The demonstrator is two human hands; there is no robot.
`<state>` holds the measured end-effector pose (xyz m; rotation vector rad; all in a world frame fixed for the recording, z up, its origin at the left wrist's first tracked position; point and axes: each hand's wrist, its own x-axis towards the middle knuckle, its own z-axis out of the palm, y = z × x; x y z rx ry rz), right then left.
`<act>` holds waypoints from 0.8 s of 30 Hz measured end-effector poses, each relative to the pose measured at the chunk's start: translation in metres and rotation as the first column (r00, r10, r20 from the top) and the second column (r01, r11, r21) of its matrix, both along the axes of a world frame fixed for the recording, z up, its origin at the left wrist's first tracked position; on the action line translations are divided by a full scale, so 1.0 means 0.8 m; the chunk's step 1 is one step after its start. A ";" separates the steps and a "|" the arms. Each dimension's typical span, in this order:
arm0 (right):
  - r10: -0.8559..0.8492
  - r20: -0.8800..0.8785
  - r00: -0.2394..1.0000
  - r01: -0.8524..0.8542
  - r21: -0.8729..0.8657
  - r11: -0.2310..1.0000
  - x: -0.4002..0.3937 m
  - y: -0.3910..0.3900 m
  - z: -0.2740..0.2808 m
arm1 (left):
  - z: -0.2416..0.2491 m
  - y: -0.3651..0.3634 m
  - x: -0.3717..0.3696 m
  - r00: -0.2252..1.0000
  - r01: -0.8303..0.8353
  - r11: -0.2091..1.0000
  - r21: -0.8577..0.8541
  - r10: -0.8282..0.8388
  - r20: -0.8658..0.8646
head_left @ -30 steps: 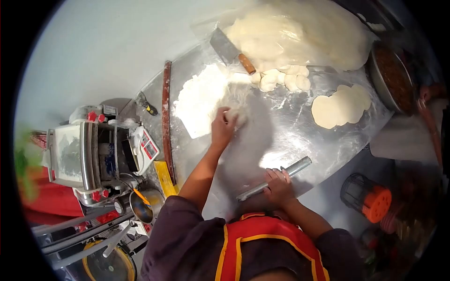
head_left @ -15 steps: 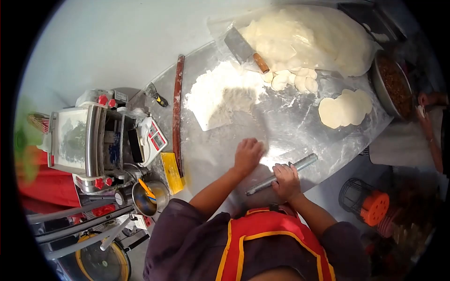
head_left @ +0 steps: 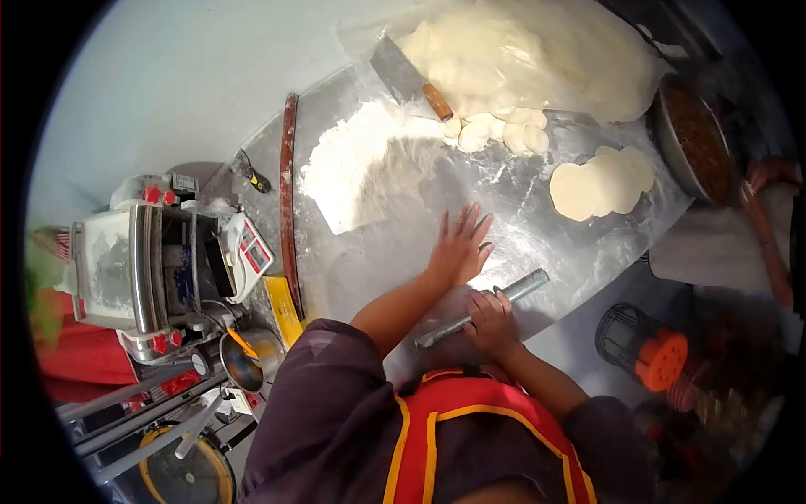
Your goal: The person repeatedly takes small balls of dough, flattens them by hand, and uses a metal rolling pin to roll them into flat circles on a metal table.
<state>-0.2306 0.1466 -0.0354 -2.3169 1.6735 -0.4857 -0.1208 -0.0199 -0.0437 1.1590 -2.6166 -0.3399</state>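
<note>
My left hand [head_left: 458, 249] is open above or on the steel worktop, its fingers spread and pointing away from me. No object shows in it. My right hand [head_left: 494, 322] is closed over the middle of a metal rolling pin [head_left: 527, 285], which lies slantwise near the worktop's front edge. Anything under that palm is hidden. Ahead of my left hand spreads a heap of white flour [head_left: 344, 168]. Flat dough rounds [head_left: 600, 183] lie overlapping to the right, and small dough pieces [head_left: 504, 132] sit behind the flour.
A large dough mass [head_left: 529, 59] under plastic lies at the back, with a cleaver [head_left: 399, 71] against it. A bowl of filling [head_left: 693, 139] stands at right, near another person's hand [head_left: 768, 175]. Leftward are a long wooden stick [head_left: 288, 193], a scale [head_left: 250, 256] and a dough machine [head_left: 126, 269].
My left hand has gone from curled fingers to spread fingers and reaches slightly farther forward. My right hand stays on the rolling pin. The whole view has shifted a little.
</note>
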 end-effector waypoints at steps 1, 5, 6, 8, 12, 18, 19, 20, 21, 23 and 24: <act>0.003 0.005 1.000 -0.003 0.054 0.999 0.000 -0.003 0.005 | 0.004 -0.003 -0.004 1.000 -0.006 1.000 -0.004 0.006 -0.006; 0.058 0.113 0.992 -0.060 0.015 0.998 -0.004 -0.009 0.029 | -0.009 -0.004 0.007 0.985 -0.012 1.000 0.000 0.012 -0.170; 0.106 0.121 0.987 -0.116 0.078 0.990 -0.012 -0.016 0.029 | -0.010 -0.006 0.017 0.967 -0.033 0.995 0.094 0.056 -0.249; 0.076 0.021 0.997 -0.077 0.054 0.996 -0.041 -0.011 0.028 | -0.011 0.010 0.045 0.947 -0.171 0.974 0.152 0.204 -0.247; 0.053 -0.086 0.995 -0.043 0.122 0.992 -0.061 -0.012 0.035 | 0.011 0.070 0.099 0.984 -0.042 0.962 0.269 0.086 -0.155; -0.121 -0.027 0.992 0.121 -0.015 0.993 -0.002 -0.013 0.029 | 0.009 0.154 0.161 0.966 -0.226 0.971 0.073 0.233 -0.109; -0.172 -0.028 0.985 0.171 -0.046 0.984 0.003 -0.009 0.022 | 0.007 0.162 0.168 0.967 -0.250 0.968 0.004 0.250 -0.040; -0.185 -0.049 0.982 0.178 -0.119 0.977 0.006 -0.004 0.019 | 0.003 0.164 0.169 0.964 -0.264 0.965 0.012 0.264 -0.040; -0.218 -0.055 0.974 0.213 -0.087 0.973 0.011 -0.013 0.018 | 0.005 0.160 0.166 0.960 -0.276 0.961 0.019 0.276 -0.042; -0.280 -0.078 0.957 0.279 -0.016 0.960 0.015 -0.026 0.017 | 0.005 0.148 0.156 0.955 -0.294 0.955 0.032 0.295 -0.030; -0.275 -0.091 0.957 0.272 -0.040 0.961 0.009 -0.043 0.005 | 0.000 0.124 0.150 0.955 -0.294 0.955 0.027 0.295 -0.017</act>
